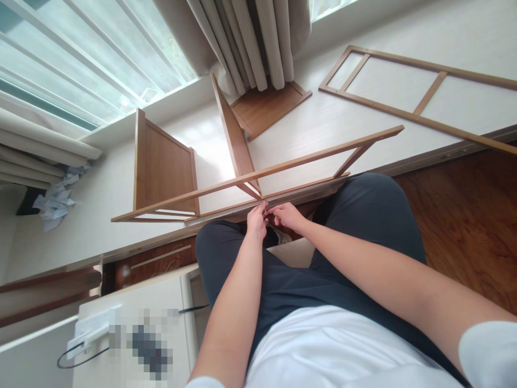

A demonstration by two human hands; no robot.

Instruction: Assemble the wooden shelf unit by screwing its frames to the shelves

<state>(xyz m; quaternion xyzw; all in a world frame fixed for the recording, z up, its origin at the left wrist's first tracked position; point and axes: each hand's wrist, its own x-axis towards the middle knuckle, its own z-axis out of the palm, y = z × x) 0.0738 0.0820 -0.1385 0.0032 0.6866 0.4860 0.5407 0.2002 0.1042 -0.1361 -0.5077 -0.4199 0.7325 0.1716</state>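
My left hand [257, 220] is closed at the near edge of a wooden side frame [311, 157], by the joint where an upright panel [234, 129] meets it. My right hand [288, 215] comes in from the right with bent fingers, its fingertips meeting those of the left. Something small and shiny seems to sit between the fingers, too small to name. A second wooden panel [166, 164] stands upright on the frame's left part. Both hands are over the gap between my knees.
Another ladder-like wooden frame [428, 91] lies on the white ledge [291, 121] at the right. A loose wooden panel [270, 108] lies below the curtain [258, 43]. Crumpled paper [56, 202] is at the left. A white cabinet [133, 307] with a cable stands at lower left.
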